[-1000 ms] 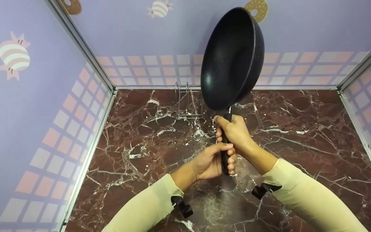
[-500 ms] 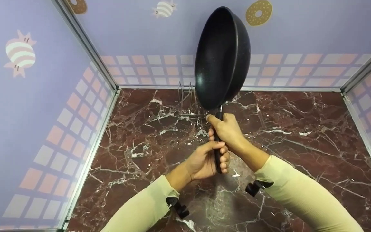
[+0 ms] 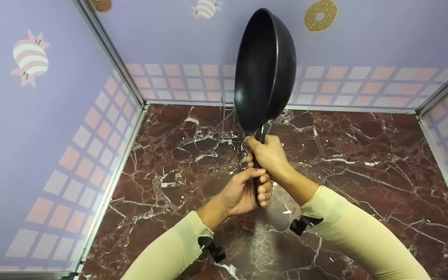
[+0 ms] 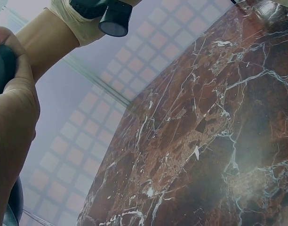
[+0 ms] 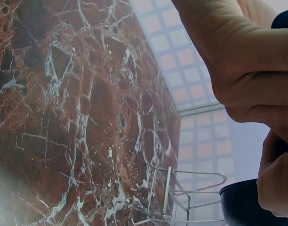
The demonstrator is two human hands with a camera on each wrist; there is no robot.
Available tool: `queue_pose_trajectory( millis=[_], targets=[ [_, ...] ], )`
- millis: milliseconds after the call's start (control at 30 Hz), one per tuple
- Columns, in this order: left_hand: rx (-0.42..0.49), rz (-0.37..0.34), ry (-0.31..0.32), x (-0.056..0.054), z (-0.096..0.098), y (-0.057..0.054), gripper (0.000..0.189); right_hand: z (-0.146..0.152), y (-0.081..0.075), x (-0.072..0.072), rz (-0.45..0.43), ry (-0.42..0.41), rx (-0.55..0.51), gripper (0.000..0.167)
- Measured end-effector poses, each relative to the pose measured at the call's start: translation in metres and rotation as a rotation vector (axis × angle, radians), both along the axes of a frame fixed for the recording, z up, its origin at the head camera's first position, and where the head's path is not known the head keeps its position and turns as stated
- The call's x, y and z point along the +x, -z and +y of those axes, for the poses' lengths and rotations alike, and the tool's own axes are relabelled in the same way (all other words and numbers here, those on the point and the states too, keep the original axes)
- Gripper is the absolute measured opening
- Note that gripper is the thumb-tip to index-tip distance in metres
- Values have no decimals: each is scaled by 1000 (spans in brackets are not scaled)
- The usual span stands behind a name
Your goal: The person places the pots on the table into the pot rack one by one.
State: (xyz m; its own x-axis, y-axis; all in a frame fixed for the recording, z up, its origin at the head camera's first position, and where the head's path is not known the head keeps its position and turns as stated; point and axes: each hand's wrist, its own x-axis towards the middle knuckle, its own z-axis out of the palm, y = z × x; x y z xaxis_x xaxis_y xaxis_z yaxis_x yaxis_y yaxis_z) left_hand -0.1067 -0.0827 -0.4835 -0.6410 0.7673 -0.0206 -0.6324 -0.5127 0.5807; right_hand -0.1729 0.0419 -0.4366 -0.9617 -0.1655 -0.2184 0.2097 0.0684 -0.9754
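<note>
A deep black frying pan [image 3: 256,70] is held up by its handle in both hands, bowl end up and away, its inside facing left. My right hand [image 3: 270,154] grips the handle near the bowl, thumb laid along it. Just below, my left hand [image 3: 243,192] wraps the lower end of the same handle, fingers curled round it. In the left wrist view the handle's butt [image 4: 3,69] shows beside the left hand [image 4: 12,122]. The right wrist view shows the curled fingers [image 5: 276,89] and part of the pan [image 5: 243,202].
A thin metal wire rack [image 3: 228,116] stands at the back of the marbled tabletop [image 3: 364,175], partly behind the pan. Patterned panels enclose the back, left [image 3: 64,116] and right sides. A black wrist camera [image 3: 212,249] sits on each sleeve.
The pan and both hands have shifted left, and the pan has turned so more of its outer side shows. Both hands keep their hold on the handle.
</note>
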Motion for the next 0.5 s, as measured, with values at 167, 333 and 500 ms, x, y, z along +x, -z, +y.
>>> queue_pose_trajectory(
  millis=[167,333,500],
  targets=[
    [-27,-16,-19,1,-4,4,26,-6,1,1,10,21,45,29],
    [-58,-35,-38,1,-9,9,30,-12,2,2,5,25,38,32],
    [-31,-15,-11,0,-17,10,28,-18,3,2,29,29,39,47]
  ],
)
